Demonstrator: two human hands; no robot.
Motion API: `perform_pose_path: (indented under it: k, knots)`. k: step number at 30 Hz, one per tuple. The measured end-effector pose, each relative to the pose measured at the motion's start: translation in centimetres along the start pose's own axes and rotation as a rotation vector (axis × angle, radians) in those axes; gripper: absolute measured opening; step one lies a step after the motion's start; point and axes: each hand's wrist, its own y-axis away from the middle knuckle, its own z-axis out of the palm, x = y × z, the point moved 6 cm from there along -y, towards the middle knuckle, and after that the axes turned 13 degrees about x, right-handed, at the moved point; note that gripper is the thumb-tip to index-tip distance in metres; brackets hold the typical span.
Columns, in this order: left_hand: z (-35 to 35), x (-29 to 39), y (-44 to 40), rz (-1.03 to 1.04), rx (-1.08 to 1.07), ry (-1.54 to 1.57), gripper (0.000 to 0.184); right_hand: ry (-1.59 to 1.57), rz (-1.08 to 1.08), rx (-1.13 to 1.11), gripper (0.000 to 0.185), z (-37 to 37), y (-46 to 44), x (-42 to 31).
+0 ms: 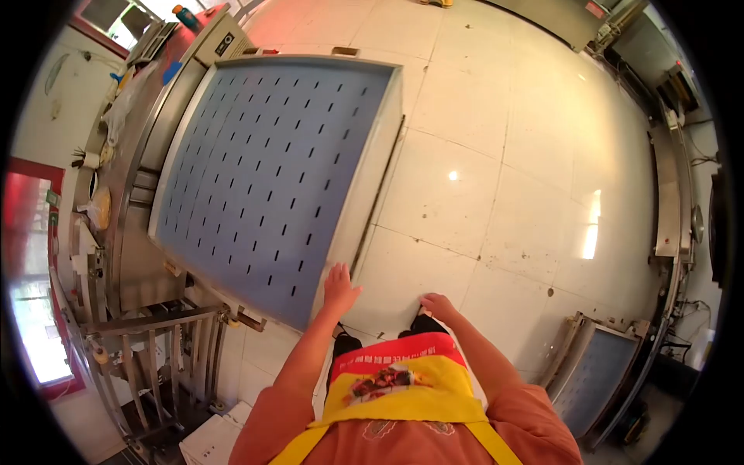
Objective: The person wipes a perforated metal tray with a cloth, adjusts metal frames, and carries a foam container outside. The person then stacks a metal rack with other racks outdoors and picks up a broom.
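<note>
My left hand (pixel 339 292) is stretched forward with its fingers apart, beside the near right edge of a large shallow metal tray (pixel 366 174). Whether it touches the rim, I cannot tell. Blue slotted sheet (pixel 256 170) lines the inside of this tray, with rows of short dark slots. Over the tiled floor, my right hand (pixel 439 306) hangs in front of my leg, its fingers loosely extended and nothing visible in them. A yellow and red apron (pixel 403 380) covers my front.
A metal counter (pixel 143 225) with assorted items runs along the left wall. Below it stands a barred metal rack (pixel 155 364). A smaller blue-topped metal unit (pixel 597 372) is at the lower right. Pale floor tiles (pixel 496 155) extend ahead, and equipment lines the right wall.
</note>
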Motion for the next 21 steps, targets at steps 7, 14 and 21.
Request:
perform_pose_path:
  k: [7, 14, 21]
  knots:
    - [-4.6, 4.9, -2.8, -0.085, -0.062, -0.068, 0.059, -0.43, 0.96, 0.343, 0.043, -22.4, 7.5, 1.6]
    - [-5.9, -1.1, -4.8, -0.629, -0.316, -0.083, 0.055, -1.005, -0.368, 0.065, 0.068, -42.0, -11.6, -34.5]
    - [-0.9, 2.7, -23.6, -0.596, -0.106, 0.183, 0.032, -1.634, -0.242, -0.306, 0.048, -60.4, -5.9, -53.8]
